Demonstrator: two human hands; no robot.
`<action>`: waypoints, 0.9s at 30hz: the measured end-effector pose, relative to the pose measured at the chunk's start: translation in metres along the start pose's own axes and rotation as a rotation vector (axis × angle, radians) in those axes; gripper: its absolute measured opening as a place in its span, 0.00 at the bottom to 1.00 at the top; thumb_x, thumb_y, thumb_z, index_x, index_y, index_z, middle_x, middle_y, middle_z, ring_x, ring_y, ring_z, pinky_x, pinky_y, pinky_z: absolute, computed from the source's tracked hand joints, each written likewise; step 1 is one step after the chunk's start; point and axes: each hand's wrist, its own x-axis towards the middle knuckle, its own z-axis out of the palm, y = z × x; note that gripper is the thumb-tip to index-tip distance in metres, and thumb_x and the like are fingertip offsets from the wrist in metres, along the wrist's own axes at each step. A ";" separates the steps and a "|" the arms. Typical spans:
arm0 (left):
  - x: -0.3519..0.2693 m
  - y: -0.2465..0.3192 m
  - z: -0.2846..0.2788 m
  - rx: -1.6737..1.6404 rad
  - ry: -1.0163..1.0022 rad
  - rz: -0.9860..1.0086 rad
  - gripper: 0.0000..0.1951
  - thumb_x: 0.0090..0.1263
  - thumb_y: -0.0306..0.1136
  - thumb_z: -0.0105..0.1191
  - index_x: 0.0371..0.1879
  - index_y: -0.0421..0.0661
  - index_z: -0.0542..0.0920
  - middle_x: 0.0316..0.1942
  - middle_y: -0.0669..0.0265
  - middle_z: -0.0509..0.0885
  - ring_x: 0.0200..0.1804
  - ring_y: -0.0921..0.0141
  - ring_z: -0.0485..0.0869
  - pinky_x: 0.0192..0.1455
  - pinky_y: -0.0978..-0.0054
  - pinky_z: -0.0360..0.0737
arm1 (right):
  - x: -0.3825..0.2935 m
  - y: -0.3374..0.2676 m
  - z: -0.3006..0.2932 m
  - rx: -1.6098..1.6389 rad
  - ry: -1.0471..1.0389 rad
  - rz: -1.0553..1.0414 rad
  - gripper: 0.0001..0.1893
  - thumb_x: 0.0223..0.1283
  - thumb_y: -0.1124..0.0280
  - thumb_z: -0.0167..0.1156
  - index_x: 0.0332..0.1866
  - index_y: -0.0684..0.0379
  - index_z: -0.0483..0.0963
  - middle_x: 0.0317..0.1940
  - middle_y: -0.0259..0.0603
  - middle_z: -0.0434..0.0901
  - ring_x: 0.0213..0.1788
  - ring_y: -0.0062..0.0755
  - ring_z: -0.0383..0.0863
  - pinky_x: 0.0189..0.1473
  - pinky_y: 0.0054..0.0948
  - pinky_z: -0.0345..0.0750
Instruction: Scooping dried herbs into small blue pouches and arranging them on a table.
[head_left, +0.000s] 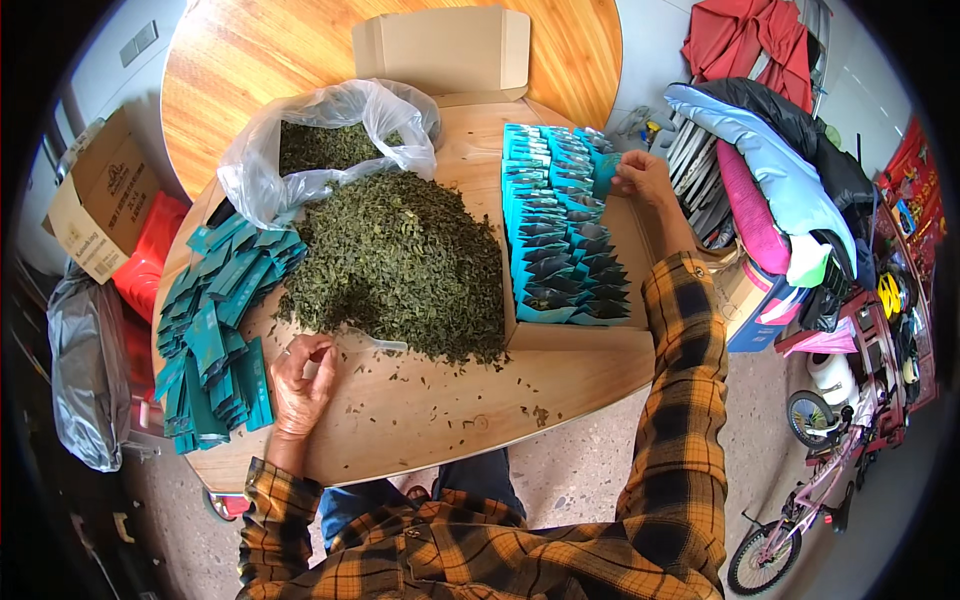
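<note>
My right hand (643, 178) pinches the edge of a teal packet (606, 174) at the far right of a cardboard box (577, 337). Rows of upright teal packets (544, 247) fill much of that box, many with their tops gaping. My left hand (304, 375) rests over the near left of the wooden table, fingers curled and thumb near the fingertips; nothing shows between them. Just right of it lies a clear plastic scoop (375, 343), against a large heap of dried green leaves (397, 262). Flat teal packets (217, 322) are piled on the left.
A clear plastic bag (330, 101) of leaves stands behind the heap. An open cardboard box (442, 52) lies at the back of the wooden table (420, 442). Folded chairs with clothes (757, 172) stand at right, a pink bicycle (802, 495) lower right, a carton (109, 195) at left.
</note>
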 end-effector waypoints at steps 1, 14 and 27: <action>0.000 0.000 -0.002 0.010 -0.002 -0.002 0.05 0.64 0.20 0.57 0.37 0.40 0.79 0.31 0.61 0.84 0.28 0.70 0.82 0.35 0.75 0.78 | 0.000 -0.001 0.003 0.027 -0.012 0.022 0.04 0.60 0.74 0.66 0.37 0.58 0.78 0.29 0.30 0.83 0.29 0.21 0.85 0.24 0.18 0.76; -0.002 -0.002 0.001 -0.004 -0.018 -0.025 0.03 0.65 0.21 0.57 0.36 0.40 0.80 0.30 0.61 0.84 0.28 0.70 0.82 0.35 0.75 0.78 | -0.001 -0.003 0.006 0.042 -0.029 0.093 0.05 0.62 0.73 0.65 0.40 0.57 0.77 0.32 0.30 0.82 0.33 0.21 0.85 0.29 0.18 0.79; -0.001 -0.002 0.000 0.000 -0.022 -0.023 0.05 0.62 0.20 0.59 0.35 0.40 0.79 0.29 0.59 0.84 0.28 0.67 0.83 0.34 0.74 0.79 | 0.000 -0.001 0.008 0.075 -0.023 0.099 0.08 0.59 0.73 0.67 0.41 0.58 0.78 0.33 0.31 0.83 0.33 0.23 0.86 0.30 0.18 0.80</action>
